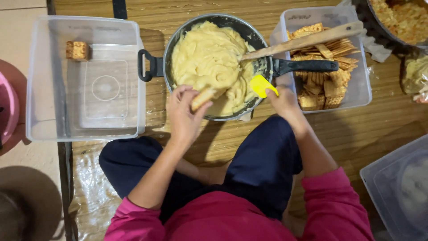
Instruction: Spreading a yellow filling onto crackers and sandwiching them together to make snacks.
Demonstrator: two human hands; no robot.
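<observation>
The person's pink sleeves are closest. The left hand (185, 117) grips a cracker (203, 97) over the pan (196, 22) of yellow cream (209, 58). The right hand (283, 101) holds a yellow spatula (262, 85). A wooden spoon (307, 40) rests in the pan. The right tub (361, 85) holds crackers; the left tub (40, 80) holds one filled cracker (77, 50).

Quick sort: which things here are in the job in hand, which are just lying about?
In use:
left hand holding a cracker
right hand with yellow spatula
pan of pale cream
box of crackers
clear tub with one filled piece

Lying about:
wooden spoon resting in the pan
second clear tub, lower right
bowl, top right
</observation>
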